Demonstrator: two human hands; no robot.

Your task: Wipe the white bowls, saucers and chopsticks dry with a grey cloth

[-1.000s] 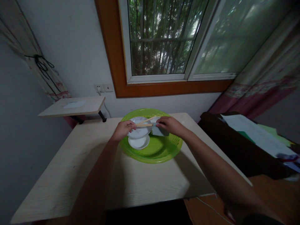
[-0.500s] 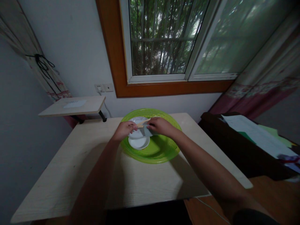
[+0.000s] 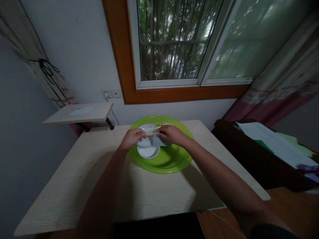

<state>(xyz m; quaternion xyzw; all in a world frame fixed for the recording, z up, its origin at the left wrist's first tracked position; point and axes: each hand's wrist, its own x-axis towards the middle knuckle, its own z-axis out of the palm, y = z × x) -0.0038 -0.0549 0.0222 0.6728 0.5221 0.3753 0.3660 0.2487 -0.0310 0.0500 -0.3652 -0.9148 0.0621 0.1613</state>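
Note:
A green round basin (image 3: 171, 158) sits at the far middle of a light wooden table (image 3: 149, 192). Inside it lie a white bowl (image 3: 144, 127) and a small white dish (image 3: 148, 151). My left hand (image 3: 132, 137) is closed on a pair of wooden chopsticks (image 3: 152, 130), holding them over the bowl. My right hand (image 3: 171, 134) is closed on a pale cloth (image 3: 159, 141), which is wrapped around the chopsticks close to my left hand's fingers.
A window with a brown frame (image 3: 171, 96) is behind the table. A small side shelf (image 3: 79, 113) stands at the left, with a wall socket (image 3: 111, 93) above it. A dark cabinet with papers (image 3: 269, 142) stands to the right.
My right hand with the cloth has slid left along the chopsticks toward my left hand. The left hand has stayed over the bowl.

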